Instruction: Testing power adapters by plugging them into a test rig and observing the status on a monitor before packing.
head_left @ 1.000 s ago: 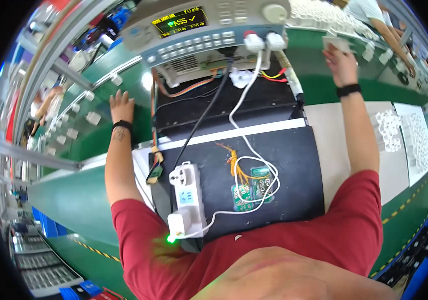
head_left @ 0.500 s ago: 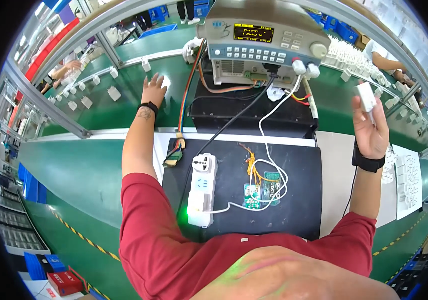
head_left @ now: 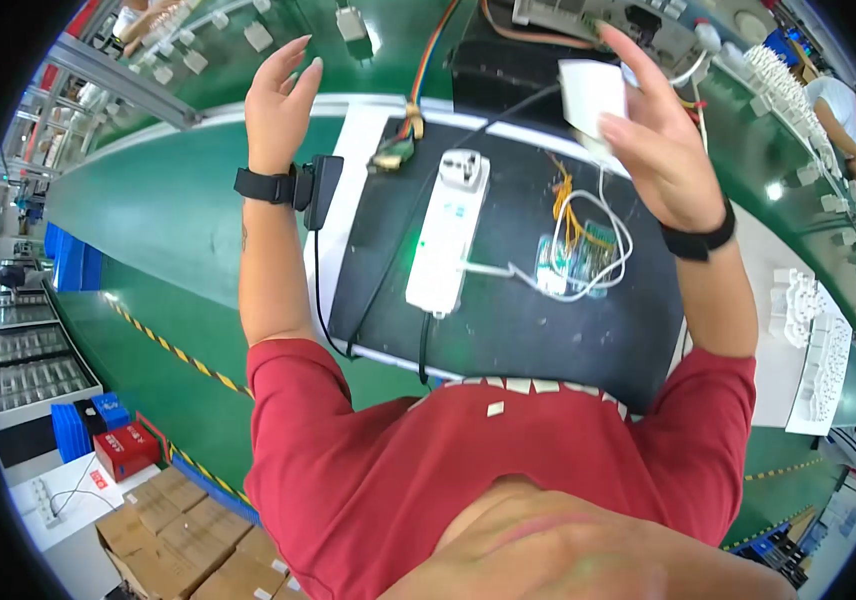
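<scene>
My right hand (head_left: pixel 670 165) is closed on a white power adapter (head_left: pixel 591 92), thumb and fingers at its edges, above the far right of the black mat (head_left: pixel 538 335). My left hand (head_left: pixel 278 118) is raised with its fingers apart and nothing in it. Nearest to it, a white adapter (head_left: pixel 351 24) rests on the green surface beyond. A white power strip (head_left: pixel 445 235) lies on the mat, a small green light glowing on it. Beside it sit a green circuit board (head_left: pixel 552 266), a bundle of yellow wires (head_left: pixel 564 206) and a looped white cable (head_left: pixel 578 297).
A bench instrument (head_left: pixel 558 18) is partly cut off at the top. Colored ribbon wires (head_left: pixel 426 70) run down to a small board (head_left: pixel 391 154). White parts (head_left: pixel 820 375) lie on the right side table. A co-worker (head_left: pixel 841 120) is at the far right; cartons (head_left: pixel 183 530) stand lower left.
The view has tilted down. My left hand has drawn back from the green surface. My right hand has brought the adapter inward from the right, over the mat's far edge.
</scene>
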`<state>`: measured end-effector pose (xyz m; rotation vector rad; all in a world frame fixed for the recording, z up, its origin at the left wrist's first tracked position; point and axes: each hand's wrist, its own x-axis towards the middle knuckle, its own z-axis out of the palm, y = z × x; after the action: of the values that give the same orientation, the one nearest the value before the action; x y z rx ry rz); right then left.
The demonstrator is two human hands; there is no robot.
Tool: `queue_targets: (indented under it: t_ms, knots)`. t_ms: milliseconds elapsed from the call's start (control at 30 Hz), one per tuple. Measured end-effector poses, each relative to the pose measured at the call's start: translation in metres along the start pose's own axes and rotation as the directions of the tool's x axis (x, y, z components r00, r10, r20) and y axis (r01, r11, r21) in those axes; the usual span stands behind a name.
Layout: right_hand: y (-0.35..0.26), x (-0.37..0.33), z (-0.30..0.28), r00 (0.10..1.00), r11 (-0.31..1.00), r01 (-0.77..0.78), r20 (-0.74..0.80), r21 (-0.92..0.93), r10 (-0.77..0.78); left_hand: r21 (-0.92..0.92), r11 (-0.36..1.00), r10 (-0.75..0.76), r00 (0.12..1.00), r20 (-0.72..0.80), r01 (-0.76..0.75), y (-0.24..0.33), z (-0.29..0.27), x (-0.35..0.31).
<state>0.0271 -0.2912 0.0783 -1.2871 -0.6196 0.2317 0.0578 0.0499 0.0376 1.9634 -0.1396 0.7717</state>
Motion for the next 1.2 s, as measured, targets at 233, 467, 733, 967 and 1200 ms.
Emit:
queue_targets:
  t_ms: [233,467,733,967,1200]
  knots:
    - [0.029,0.012,0.034,1.000,0.966,-0.012,-0.003,-0.257,0.012,-0.344,0.939,0.086,0.976,0.199,-0.013,0.054,0.023,-0.064]
    - [0.020,-0.004,0.035,0.999,0.798,-0.004,0.032,-0.603,0.029,-0.380,0.925,0.135,0.941,0.309,-0.008,0.083,0.041,-0.083]
    - [0.017,-0.016,0.043,0.943,0.273,0.300,0.241,-0.914,-0.231,-0.356,0.931,0.255,0.850,0.461,-0.087,0.084,0.047,-0.086]
    - [0.016,-0.037,0.079,0.870,0.419,0.446,0.274,-0.790,-0.409,-0.538,0.827,0.506,0.638,0.580,-0.166,0.056,0.024,-0.067]
    - [0.041,-0.044,0.105,0.814,0.273,0.508,0.351,-0.817,-0.462,-0.286,0.862,0.485,0.517,0.705,-0.419,0.068,0.019,-0.074]
